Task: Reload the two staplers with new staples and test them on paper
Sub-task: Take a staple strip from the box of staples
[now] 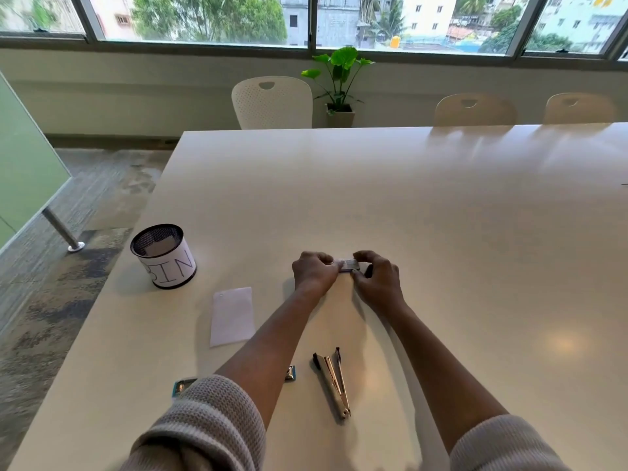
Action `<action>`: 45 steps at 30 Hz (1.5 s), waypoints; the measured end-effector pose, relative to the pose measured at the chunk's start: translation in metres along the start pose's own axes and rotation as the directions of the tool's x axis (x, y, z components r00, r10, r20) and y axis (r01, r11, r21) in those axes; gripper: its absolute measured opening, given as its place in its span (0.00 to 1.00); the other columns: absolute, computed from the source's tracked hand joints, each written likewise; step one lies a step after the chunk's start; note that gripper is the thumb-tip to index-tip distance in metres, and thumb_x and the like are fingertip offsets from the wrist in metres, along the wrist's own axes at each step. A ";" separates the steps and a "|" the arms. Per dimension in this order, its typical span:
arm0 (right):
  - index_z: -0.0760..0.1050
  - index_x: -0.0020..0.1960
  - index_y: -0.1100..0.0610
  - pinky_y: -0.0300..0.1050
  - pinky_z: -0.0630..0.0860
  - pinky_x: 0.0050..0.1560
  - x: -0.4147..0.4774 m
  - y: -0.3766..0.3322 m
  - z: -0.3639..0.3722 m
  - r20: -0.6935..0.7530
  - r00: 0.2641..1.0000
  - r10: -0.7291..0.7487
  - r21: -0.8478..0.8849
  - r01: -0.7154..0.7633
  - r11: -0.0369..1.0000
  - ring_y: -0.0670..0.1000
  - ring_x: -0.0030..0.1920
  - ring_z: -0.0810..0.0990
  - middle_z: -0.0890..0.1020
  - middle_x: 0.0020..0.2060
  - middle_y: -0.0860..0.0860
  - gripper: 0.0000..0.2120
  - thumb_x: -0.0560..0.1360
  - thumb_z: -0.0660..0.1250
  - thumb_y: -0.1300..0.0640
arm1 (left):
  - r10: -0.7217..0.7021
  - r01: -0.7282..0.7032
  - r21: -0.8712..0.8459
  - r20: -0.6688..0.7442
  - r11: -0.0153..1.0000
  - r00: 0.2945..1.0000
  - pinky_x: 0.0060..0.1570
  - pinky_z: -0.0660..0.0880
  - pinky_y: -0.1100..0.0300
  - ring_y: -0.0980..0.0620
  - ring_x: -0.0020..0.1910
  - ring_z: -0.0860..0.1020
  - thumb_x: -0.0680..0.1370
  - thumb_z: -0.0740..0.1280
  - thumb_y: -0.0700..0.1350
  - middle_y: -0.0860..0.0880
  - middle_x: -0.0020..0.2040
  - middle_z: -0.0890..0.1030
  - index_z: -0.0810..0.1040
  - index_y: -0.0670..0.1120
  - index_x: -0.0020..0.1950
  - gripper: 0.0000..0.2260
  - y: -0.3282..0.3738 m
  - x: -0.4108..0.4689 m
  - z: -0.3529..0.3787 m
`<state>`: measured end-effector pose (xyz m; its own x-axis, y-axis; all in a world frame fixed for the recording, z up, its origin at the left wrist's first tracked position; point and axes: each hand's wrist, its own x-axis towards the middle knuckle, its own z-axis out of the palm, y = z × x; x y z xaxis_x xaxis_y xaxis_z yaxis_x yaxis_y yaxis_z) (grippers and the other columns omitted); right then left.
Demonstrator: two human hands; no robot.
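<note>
A small grey object (350,265), too small to identify, sits on the table (441,215) well beyond the open metal stapler (333,382). It is pinched at either end by the left hand (314,271) and the right hand (377,277), both arms stretched forward with fingers curled over it and wrists low. Just left of that stapler a teal-edged piece (290,372) peeks from under the left forearm; farther left lie a paper slip (232,316) and a mesh bin (163,254).
</note>
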<state>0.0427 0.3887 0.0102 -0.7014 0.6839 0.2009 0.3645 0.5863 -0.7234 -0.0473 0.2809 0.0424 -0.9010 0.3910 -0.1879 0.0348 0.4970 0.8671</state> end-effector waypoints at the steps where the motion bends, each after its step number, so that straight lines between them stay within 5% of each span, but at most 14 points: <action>1: 0.81 0.59 0.56 0.35 0.69 0.45 -0.001 0.000 0.000 0.001 1.000 -0.011 -0.002 0.011 1.000 0.45 0.33 0.76 0.86 0.45 0.52 0.15 0.72 0.71 0.62 | -0.010 0.010 0.005 -0.006 1.000 1.000 0.60 0.75 0.63 0.51 0.56 0.81 0.71 0.77 0.50 0.47 0.52 0.86 0.86 0.44 0.51 0.13 0.000 0.000 0.001; 6: 0.83 0.55 0.53 0.35 0.70 0.42 -0.002 0.003 -0.009 0.019 1.000 -0.002 0.027 0.001 1.000 0.40 0.31 0.77 0.80 0.34 0.44 0.13 0.70 0.74 0.61 | -0.045 0.046 0.036 -0.022 0.998 0.999 0.59 0.76 0.62 0.51 0.53 0.83 0.69 0.79 0.45 0.46 0.50 0.86 0.86 0.44 0.49 0.12 0.005 -0.001 0.005; 12: 0.85 0.52 0.50 0.24 0.73 0.42 0.005 0.017 -0.025 0.053 0.999 -0.001 0.056 -0.002 0.998 0.43 0.38 0.83 0.85 0.39 0.44 0.12 0.70 0.76 0.61 | -0.063 0.063 -0.004 0.007 0.998 0.998 0.57 0.70 0.70 0.53 0.56 0.81 0.71 0.78 0.44 0.48 0.55 0.85 0.86 0.47 0.54 0.12 0.003 0.000 -0.001; 21: 0.84 0.53 0.50 0.22 0.67 0.36 0.002 0.023 -0.030 -0.017 0.999 0.050 0.053 -0.049 0.997 0.38 0.27 0.75 0.78 0.27 0.44 0.12 0.72 0.73 0.61 | -0.039 0.039 0.013 0.010 0.999 0.999 0.65 0.71 0.64 0.53 0.59 0.80 0.72 0.76 0.45 0.47 0.56 0.85 0.86 0.45 0.54 0.11 0.001 0.001 -0.003; 25: 0.86 0.50 0.50 0.23 0.68 0.38 0.005 0.014 -0.025 0.008 1.000 0.025 0.072 -0.026 0.997 0.43 0.29 0.74 0.83 0.45 0.46 0.11 0.71 0.73 0.62 | -0.044 0.044 0.020 0.014 0.999 0.999 0.65 0.71 0.64 0.53 0.59 0.80 0.72 0.76 0.46 0.48 0.55 0.85 0.86 0.46 0.53 0.11 0.002 0.003 -0.002; 28: 0.87 0.47 0.56 0.27 0.66 0.45 0.009 0.012 -0.019 -0.033 0.996 0.081 0.026 -0.081 0.996 0.51 0.41 0.82 0.84 0.53 0.50 0.06 0.72 0.73 0.61 | -0.046 0.045 0.029 0.012 0.999 0.999 0.64 0.72 0.65 0.53 0.58 0.80 0.72 0.76 0.46 0.48 0.55 0.85 0.86 0.46 0.53 0.11 0.002 0.002 -0.002; 32: 0.86 0.46 0.61 0.36 0.65 0.52 0.014 0.010 -0.015 -0.074 0.980 0.183 0.004 -0.183 0.983 0.54 0.55 0.83 0.86 0.52 0.55 0.08 0.73 0.73 0.57 | -0.052 0.051 0.025 0.013 0.998 0.999 0.62 0.72 0.66 0.53 0.58 0.81 0.71 0.76 0.46 0.48 0.55 0.85 0.86 0.46 0.52 0.11 0.002 0.002 -0.002; 37: 0.86 0.43 0.62 0.41 0.71 0.51 0.022 -0.002 -0.012 -0.051 0.977 0.205 -0.064 -0.208 0.976 0.57 0.52 0.84 0.87 0.44 0.58 0.11 0.71 0.75 0.53 | -0.040 0.039 0.035 0.019 0.999 0.999 0.64 0.72 0.64 0.53 0.59 0.80 0.72 0.76 0.46 0.48 0.55 0.85 0.86 0.46 0.53 0.11 0.002 0.002 -0.003; 45: 0.86 0.47 0.60 0.43 0.73 0.51 0.029 -0.002 -0.017 0.007 0.971 0.240 -0.110 -0.238 0.965 0.60 0.54 0.82 0.87 0.47 0.59 0.09 0.73 0.71 0.56 | -0.048 0.048 0.024 0.015 0.999 0.999 0.63 0.71 0.66 0.53 0.58 0.80 0.72 0.76 0.46 0.48 0.55 0.85 0.86 0.46 0.53 0.11 0.001 0.002 -0.002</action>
<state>0.0324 0.4151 0.0287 -0.5976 0.8016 0.0169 0.5861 0.4512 -0.6730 -0.0499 0.2802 0.0436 -0.8952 0.3777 -0.2363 0.0020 0.5338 0.8456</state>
